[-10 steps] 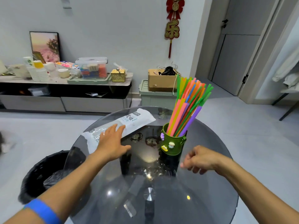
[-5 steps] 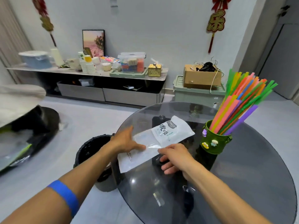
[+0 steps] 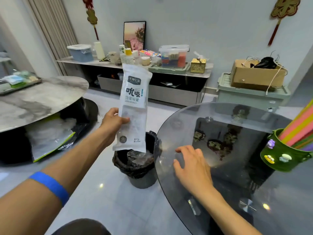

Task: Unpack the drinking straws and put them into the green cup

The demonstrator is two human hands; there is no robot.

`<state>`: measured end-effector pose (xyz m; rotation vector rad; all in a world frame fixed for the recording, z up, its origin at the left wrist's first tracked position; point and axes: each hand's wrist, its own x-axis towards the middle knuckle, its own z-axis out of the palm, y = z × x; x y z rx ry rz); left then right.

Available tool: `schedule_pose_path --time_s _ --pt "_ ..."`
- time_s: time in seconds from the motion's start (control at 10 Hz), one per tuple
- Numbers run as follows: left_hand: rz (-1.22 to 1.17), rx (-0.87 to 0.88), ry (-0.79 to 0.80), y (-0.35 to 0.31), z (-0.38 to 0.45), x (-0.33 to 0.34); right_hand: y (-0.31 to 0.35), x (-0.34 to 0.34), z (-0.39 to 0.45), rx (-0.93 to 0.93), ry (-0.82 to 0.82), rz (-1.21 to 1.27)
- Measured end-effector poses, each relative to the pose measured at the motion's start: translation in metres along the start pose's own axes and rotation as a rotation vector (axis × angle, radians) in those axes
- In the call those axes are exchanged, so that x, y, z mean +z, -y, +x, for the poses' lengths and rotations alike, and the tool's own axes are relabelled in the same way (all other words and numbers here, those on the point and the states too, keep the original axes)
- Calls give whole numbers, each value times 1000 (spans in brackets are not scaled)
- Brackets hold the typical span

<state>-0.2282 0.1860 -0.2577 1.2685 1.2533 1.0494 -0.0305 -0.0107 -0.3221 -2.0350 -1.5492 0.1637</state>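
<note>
The left hand point(image 3: 113, 122) pinches the empty wrapper point(image 3: 133, 107) at its edge and holds it upright, its lower end hanging right over the bin point(image 3: 138, 164), likely so it will drop straight in when released. The right hand point(image 3: 192, 164) hovers with fingers spread and relaxed above the rim of the glass desk point(image 3: 220, 189), holding nothing. The straws point(image 3: 299, 128) stand bunched in the green cup point(image 3: 282, 157) at the desk's right, so the main job looks done and only disposal remains. Half a second ago the wrapper lay flat on the desk under both hands; now 1 hand has lifted it clear and swung it left, off the desk, and the right has let go.
</note>
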Motion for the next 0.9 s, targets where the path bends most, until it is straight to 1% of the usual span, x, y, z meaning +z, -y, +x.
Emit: schedule_pose_path --time_s 0.1,0.2,0.3,0.4,0.5,0.7,0.8,0.9 --pt "-27 1 -71 25 11 -11 1 3 1 -34 -29 -51" --pt "-92 -36 -112 68 37 0 0 6 4 -48 -38 -97" --pt "-6 -132 -71 101 54 10 -1 8 5 -49 -45 -133" --pt "328 -347 41 145 59 13 -1 11 8 -51 -58 -161" --pt "398 -367 31 164 56 11 -1 12 8 -53 -65 -170" --pt "407 -235 5 156 42 -1 -3 13 7 -49 -55 -177" --pt "272 -41 57 122 15 3 -5 12 5 -51 -52 -150" --pt "195 81 191 89 -18 10 -1 5 -1 -59 25 -101"
